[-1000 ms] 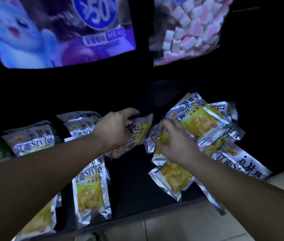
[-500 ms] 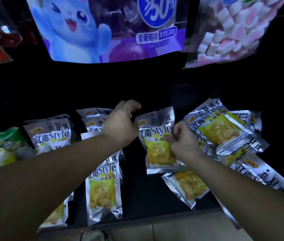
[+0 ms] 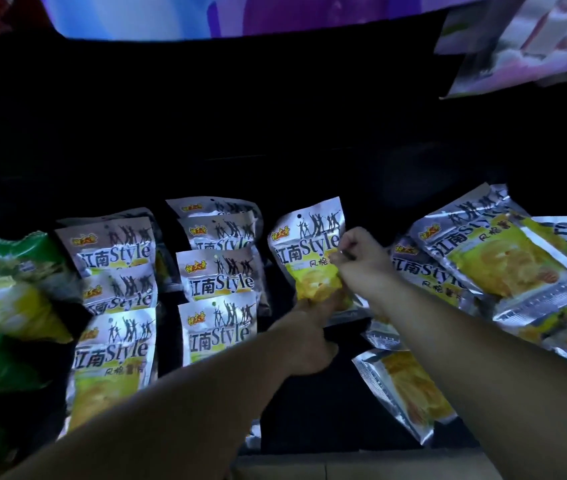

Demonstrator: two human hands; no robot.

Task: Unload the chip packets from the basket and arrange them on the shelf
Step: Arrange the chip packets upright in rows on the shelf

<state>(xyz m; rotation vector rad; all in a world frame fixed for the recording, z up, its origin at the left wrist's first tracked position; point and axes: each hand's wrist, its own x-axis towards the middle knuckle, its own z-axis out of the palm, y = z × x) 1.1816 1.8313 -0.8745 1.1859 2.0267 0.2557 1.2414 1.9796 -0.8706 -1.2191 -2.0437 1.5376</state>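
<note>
The dark shelf (image 3: 303, 407) fills most of the view, low and dim. Above it hangs a big purple bag (image 3: 240, 15), and to the upper right a pink-and-white bag (image 3: 524, 39), blurred. On the right of the shelf sits a loose pile (image 3: 504, 268) of silver-and-yellow chip packets, overlapping at all angles. On the left, two rows (image 3: 219, 282) of the same packets stand leaning back, one behind another, labels facing out. Green bags (image 3: 5, 292) crowd the far left. A flat packet (image 3: 410, 393) lies near the front edge, just below the pile. Between the rows and the pile, one packet (image 3: 306, 244) is held upright, label forward, just right of the second row. The right hand (image 3: 361, 258) pinches its right edge with curled fingers. The left hand (image 3: 310, 337) grips its bottom edge from below.
</note>
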